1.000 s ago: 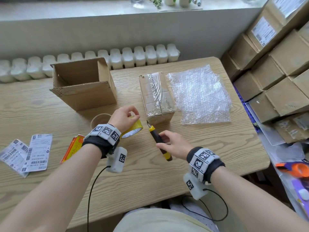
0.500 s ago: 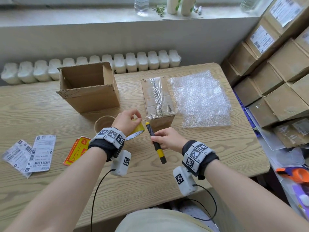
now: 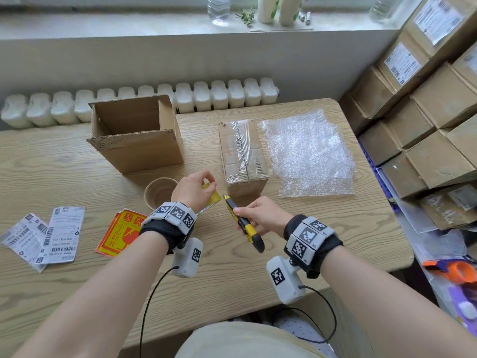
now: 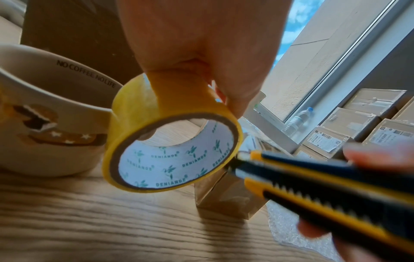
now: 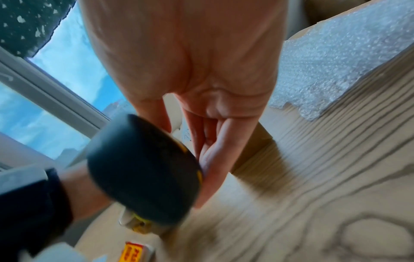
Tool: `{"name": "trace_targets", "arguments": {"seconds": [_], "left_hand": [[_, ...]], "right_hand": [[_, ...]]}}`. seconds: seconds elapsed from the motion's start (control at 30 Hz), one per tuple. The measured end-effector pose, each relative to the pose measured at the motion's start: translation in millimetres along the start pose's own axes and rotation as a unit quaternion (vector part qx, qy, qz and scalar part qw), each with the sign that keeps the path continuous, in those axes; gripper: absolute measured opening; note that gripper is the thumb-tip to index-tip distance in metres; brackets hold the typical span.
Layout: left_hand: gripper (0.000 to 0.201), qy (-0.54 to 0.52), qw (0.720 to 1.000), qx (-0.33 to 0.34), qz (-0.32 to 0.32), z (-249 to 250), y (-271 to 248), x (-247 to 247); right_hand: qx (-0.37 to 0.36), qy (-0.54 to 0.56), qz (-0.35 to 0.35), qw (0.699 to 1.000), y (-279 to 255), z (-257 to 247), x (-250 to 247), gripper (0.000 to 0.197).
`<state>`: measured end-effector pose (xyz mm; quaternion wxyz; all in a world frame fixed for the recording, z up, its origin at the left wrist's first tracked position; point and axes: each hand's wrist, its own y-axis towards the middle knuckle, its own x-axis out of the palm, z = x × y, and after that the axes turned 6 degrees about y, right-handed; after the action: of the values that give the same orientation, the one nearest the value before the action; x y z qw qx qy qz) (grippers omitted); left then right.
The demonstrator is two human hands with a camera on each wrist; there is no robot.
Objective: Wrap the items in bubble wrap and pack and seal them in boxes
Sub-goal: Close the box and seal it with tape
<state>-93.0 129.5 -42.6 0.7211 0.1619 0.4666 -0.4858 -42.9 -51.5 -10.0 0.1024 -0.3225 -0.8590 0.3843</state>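
My left hand (image 3: pixel 193 188) grips a yellow tape roll (image 3: pixel 212 198) (image 4: pixel 172 134) just above the table, in front of the small taped box (image 3: pixel 242 156). My right hand (image 3: pixel 260 215) holds a yellow-and-black utility knife (image 3: pixel 244 223) (image 4: pixel 325 187), its tip right beside the roll near the box's front face (image 4: pixel 224 195). The knife's black butt end (image 5: pixel 143 168) fills the right wrist view. A sheet of bubble wrap (image 3: pixel 309 153) lies right of the taped box. An open empty cardboard box (image 3: pixel 136 135) stands at the back left.
A beige mug (image 3: pixel 158 193) (image 4: pixel 51 113) sits left of the tape roll. Red-yellow fragile stickers (image 3: pixel 118 233) and shipping labels (image 3: pixel 44 236) lie on the table's left. Stacked cardboard boxes (image 3: pixel 426 112) fill the right side. A radiator (image 3: pixel 144 102) runs behind the table.
My right hand has brought the knife forward until its tip is at the tape roll. The left hand has kept the roll near the box front. The head view has shifted slightly.
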Motion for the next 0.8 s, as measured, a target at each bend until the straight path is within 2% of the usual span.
{"name": "trace_targets", "arguments": {"seconds": [0.17,0.3,0.37,0.53,0.8], "left_hand": [[0.007,-0.026,0.999,-0.014,-0.013,0,-4,4],[0.007,-0.053,0.998,-0.034,-0.01,0,-8,11],[0.007,-0.055,0.997,-0.058,-0.004,1,-7,15],[0.009,-0.037,0.996,-0.082,0.004,10,-8,20],[0.009,-0.047,0.995,-0.088,0.006,11,-10,17]], "right_hand": [[0.001,-0.173,0.027,0.985,8,35,-6,0.038],[-0.002,-0.37,0.084,0.925,18,54,-10,0.036],[-0.004,-0.427,0.101,0.899,22,61,-12,0.035],[-0.037,-0.505,0.132,0.852,29,73,-15,0.029],[-0.059,-0.546,0.121,0.827,35,86,-28,0.036]]}}
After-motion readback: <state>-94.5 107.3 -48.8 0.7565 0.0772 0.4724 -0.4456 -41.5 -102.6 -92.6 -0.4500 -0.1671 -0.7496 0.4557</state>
